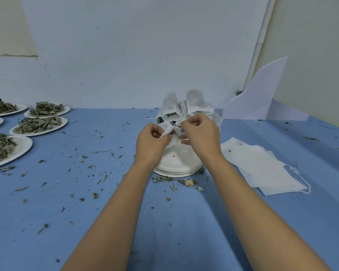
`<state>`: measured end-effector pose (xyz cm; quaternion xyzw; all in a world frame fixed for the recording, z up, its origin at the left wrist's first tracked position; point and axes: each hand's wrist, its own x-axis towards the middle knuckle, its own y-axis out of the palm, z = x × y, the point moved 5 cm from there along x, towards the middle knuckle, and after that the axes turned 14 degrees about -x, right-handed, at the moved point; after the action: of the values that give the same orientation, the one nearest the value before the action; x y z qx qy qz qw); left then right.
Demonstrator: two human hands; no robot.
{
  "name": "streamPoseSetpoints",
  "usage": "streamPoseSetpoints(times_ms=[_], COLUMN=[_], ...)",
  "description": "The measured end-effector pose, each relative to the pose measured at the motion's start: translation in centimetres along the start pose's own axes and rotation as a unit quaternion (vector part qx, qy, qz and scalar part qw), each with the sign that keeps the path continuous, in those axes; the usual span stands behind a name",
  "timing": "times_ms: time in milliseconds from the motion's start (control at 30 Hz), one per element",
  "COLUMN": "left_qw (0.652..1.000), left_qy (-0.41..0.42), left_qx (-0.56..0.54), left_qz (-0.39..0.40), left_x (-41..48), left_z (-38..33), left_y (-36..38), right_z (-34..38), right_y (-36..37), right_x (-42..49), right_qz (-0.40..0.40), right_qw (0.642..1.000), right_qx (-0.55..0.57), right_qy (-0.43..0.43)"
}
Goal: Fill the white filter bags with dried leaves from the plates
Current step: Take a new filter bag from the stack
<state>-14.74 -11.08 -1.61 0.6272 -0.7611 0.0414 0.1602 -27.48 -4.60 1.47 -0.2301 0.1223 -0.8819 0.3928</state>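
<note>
hands (pixel 152 140) (pixel 201 133) pinch one filter bag (pixel 169 130)

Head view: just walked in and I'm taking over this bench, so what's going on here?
A person is bagging dried leaves at a blue table. The left hand and right hand pinch the mouth of one bag with leaves in it, over a stack of plates. Filled bags are heaped at the back of that stack. Flat empty bags lie to the right; leaf plates wait at the far left.
</note>
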Motion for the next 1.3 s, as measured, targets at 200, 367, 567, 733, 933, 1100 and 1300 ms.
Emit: streamPoseSetpoints(times_ms=[200,367,567,733,933,1100,1300], left_qw=[1.0,0.993,0.994,0.997,0.987,0.959,0.999], left_qy=[0.006,0.062,0.057,-0.005,0.089,0.135,0.016], left_qx=[-0.026,0.066,0.054,-0.04,0.129,0.24,0.024], left_qz=[0.009,-0.076,-0.079,0.059,-0.026,-0.06,-0.017], left_x=[-0.1,-0.4,-0.4,-0.3,-0.6,-1.3,-0.7], left_z=[-0.2,-0.7,-0.8,-0.6,-1.4,-1.8,-0.5], left_y=[-0.1,-1.1,-1.3,0.1,-0.4,0.1,-0.4], right_z=[0.1,0.5,0.5,-0.7,-0.9,-0.6,-0.6], right_y=[1.2,2.1,2.9,1.6,0.4,1.8,2.1], right_x=[-0.1,-0.5,-0.7,0.3,0.2,-0.2,-0.3], right_qz=[0.069,0.142,0.19,0.093,-0.02,0.019,0.105], right_qw=[0.987,0.98,0.979,0.993,0.979,0.961,0.967], right_qx=[-0.129,-0.114,-0.059,-0.067,-0.179,-0.25,-0.184], right_qy=[-0.058,-0.078,-0.047,-0.031,-0.094,-0.114,-0.139])
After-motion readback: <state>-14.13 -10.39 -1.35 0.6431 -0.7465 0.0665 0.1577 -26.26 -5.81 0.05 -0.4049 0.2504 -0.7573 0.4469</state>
